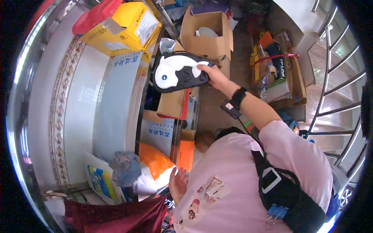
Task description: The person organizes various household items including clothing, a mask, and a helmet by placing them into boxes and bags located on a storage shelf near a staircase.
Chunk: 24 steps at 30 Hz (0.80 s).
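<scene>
My right hand (213, 74) is closed on the right end of a flat, oblong black thing (186, 79) with a raised white dolphin-like shape and a blue eye on it. It is held over the shelf, above an open brown carton; I cannot make out what kind of thing it is. Down by my body, my left hand (178, 184) is open and holds nothing, its fingers stretched up. Closest to it are a white bag (151, 179) with an orange part (155, 161) and an orange box (186, 149).
A yellow carton (120, 31) tops the shelf rack at upper left. Beyond my right hand stands an open cardboard box (210, 44). Another packed carton (278, 91) sits by the stairs and metal railing (322, 89). Dark red cloth (114, 213) hangs at lower left.
</scene>
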Each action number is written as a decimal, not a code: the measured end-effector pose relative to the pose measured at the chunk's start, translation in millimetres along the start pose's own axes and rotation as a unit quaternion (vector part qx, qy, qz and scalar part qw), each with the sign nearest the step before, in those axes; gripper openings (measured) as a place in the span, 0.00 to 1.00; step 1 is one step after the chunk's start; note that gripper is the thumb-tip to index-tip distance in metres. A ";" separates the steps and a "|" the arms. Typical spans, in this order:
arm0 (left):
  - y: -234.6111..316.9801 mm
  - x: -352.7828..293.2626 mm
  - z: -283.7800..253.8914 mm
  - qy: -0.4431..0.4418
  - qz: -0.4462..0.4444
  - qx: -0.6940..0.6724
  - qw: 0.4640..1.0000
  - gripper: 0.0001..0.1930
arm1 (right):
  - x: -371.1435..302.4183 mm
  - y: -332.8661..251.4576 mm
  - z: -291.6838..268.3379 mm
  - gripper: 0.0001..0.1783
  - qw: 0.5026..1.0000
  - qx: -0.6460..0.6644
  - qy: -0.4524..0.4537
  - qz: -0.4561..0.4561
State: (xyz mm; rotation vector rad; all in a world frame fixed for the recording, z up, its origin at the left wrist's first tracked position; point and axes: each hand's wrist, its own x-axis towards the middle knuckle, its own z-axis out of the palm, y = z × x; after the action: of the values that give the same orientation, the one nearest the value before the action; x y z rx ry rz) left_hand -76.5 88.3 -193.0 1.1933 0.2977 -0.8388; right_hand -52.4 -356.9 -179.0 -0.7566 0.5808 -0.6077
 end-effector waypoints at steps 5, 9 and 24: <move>20.2 19.5 28.5 0.056 -0.003 0.014 0.998 0.24 | 75.1 13.2 29.7 0.20 0.995 -0.083 0.007 -0.048; 14.5 33.5 25.1 0.050 0.015 0.006 0.999 0.22 | 132.1 48.2 64.1 0.23 0.991 -0.025 -0.027 -0.126; 8.8 33.3 19.2 0.188 -0.079 0.018 0.979 0.20 | 190.7 151.1 189.0 0.34 0.899 -0.391 0.038 -0.191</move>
State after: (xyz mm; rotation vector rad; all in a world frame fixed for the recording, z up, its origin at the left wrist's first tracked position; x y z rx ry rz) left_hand -52.1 58.2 -200.1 1.3739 0.6961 -0.7520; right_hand 248.3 -315.6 -231.8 -1.6406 0.7661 -0.7711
